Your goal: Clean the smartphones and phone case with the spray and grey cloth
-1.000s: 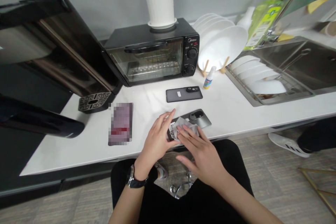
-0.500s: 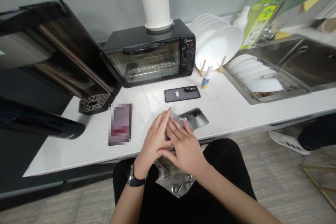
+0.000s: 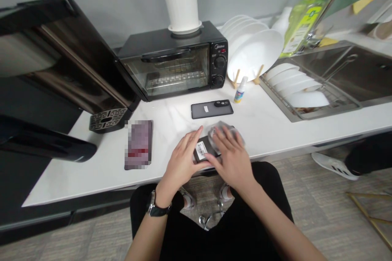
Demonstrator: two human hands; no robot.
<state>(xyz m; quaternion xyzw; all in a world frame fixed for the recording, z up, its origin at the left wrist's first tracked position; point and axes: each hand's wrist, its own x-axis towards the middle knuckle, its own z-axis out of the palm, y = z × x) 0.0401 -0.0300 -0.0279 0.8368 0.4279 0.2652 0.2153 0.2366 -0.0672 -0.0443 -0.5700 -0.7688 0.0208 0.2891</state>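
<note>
A dark grey phone point(image 3: 208, 145) lies back up near the counter's front edge, with a white barcode label at its left end. My left hand point(image 3: 183, 158) braces that end, thumb along the near side and fingers along the far side. Under the fingers of my right hand point(image 3: 233, 159) is a crumpled, pale grey cloth point(image 3: 217, 131), pressed onto the phone's right part and blurred by motion. The cloth and fingers hide the camera end. Just beyond lies a black phone case point(image 3: 212, 109), with a small spray bottle point(image 3: 240, 89) upright at its right.
A purple item point(image 3: 139, 143), pixelated, lies on the counter point(image 3: 104, 179) at left. Behind stand a toaster oven point(image 3: 174, 71), a coffee machine point(image 3: 73, 61) and racked white plates point(image 3: 255, 57). The sink point(image 3: 352, 73) is at right. Another person's shoe point(image 3: 333, 165) shows below.
My right hand has slid right along the phone with the cloth, uncovering the white label and covering the camera end. My left hand has stayed at the left end.
</note>
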